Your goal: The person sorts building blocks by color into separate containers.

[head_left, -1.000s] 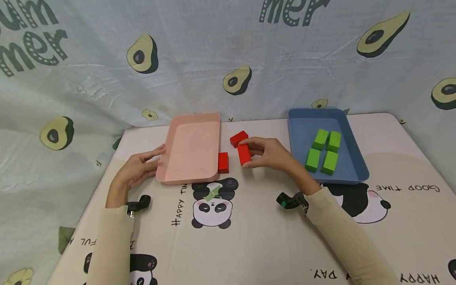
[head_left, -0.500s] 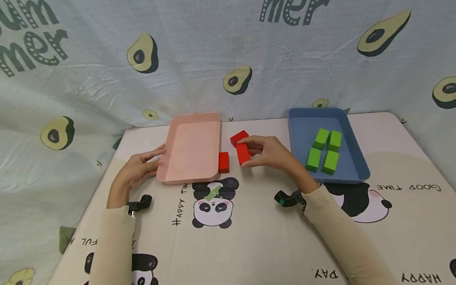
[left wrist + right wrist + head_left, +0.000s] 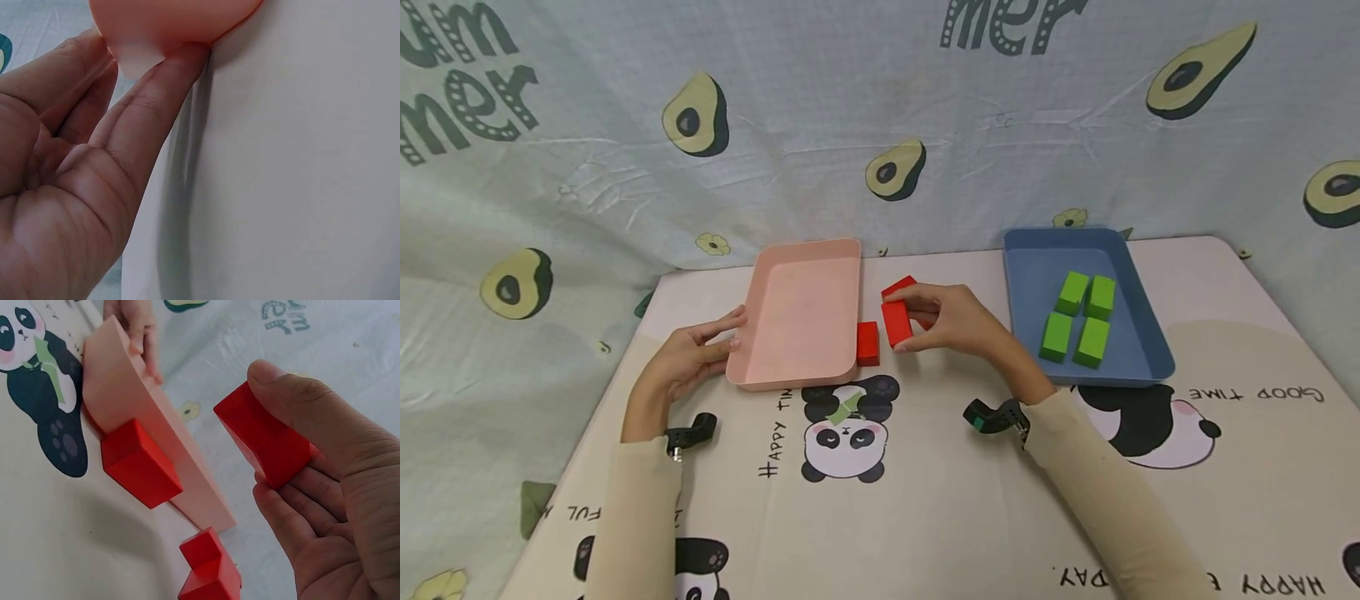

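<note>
My right hand [image 3: 958,321] pinches a red block [image 3: 896,323] between thumb and fingers, raised above the table right of the pink tray [image 3: 793,382]. In the right wrist view the held block shows clear of the others. Another red block [image 3: 868,343] stands against the tray's right wall. Behind my right hand lie more red blocks [image 3: 898,287], partly hidden by the fingers; the right wrist view shows two close together, one red piece [image 3: 201,547] in front. My left hand [image 3: 688,358] rests on the tray's left side, fairly straight fingertips touching its outer wall.
A blue tray [image 3: 1090,377] stands to the right, with several green blocks [image 3: 1092,342] inside. The table [image 3: 940,517] has a panda-print cover. A patterned cloth [image 3: 820,117] hangs along the back edge.
My right hand has moved slightly left with the red block, bringing it nearer the pink tray. My left hand and both trays have kept their places.
</note>
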`<state>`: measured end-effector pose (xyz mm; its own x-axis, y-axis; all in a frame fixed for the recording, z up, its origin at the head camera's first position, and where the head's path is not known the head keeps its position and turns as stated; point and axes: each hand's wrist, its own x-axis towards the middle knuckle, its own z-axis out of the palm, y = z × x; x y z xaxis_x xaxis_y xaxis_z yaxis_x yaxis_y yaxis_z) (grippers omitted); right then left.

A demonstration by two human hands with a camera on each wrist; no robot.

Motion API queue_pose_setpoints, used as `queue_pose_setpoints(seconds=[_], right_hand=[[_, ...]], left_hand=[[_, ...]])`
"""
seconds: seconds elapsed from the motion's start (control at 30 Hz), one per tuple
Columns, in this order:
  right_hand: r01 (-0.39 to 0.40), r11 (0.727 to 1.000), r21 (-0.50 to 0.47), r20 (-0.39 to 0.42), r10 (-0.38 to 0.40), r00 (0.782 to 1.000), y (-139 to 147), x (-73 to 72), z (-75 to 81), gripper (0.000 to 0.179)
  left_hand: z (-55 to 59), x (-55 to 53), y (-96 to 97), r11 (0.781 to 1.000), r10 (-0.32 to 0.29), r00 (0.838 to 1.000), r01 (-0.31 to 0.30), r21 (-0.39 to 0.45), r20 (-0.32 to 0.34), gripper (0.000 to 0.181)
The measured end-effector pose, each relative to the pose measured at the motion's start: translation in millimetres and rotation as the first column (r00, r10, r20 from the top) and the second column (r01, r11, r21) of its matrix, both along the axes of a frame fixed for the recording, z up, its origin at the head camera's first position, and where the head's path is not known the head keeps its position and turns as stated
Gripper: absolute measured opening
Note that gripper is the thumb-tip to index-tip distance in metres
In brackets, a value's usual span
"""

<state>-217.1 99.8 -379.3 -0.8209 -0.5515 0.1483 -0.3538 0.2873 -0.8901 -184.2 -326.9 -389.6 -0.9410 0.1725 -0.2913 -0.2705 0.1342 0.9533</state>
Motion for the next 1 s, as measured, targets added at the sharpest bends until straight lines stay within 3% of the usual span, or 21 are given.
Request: queue_pose_setpoints(seconds=[0.47, 0.63, 0.8, 1.0], right_hand=[[-0.026, 0.999, -0.041, 0.014, 0.027, 1.0, -7, -0.8, -0.4, 0.066], [-0.037, 0.998, -0.058, 0.007, 0.037, 0.999, -11, -1.7, 0.1, 0.066], [-0.043, 0.996, -0.075, 0.001, 0.044, 0.999, -14, -3.3, 0.8, 0.066], [-0.055, 0.994, -0.094, -0.002, 0.055, 0.998, -15, -6.9, 0.0, 0.066]], left_hand=[[0.4, -1.2, -1.2, 1.0, -0.007, 1.0, 0.007, -0.015, 0.0, 0.064], [0.0, -0.3, -3.7, 0.992, -0.053, 0.994, 0.04, -0.123, -0.1, 0.06], [1.6, -3.2, -6.5, 0.961, -0.138, 0.972, 0.084, -0.265, -0.192, 0.059], [0.9, -8.8, -7.5, 0.965, -0.159, 0.968, 0.111, -0.237, -0.193, 0.057]])
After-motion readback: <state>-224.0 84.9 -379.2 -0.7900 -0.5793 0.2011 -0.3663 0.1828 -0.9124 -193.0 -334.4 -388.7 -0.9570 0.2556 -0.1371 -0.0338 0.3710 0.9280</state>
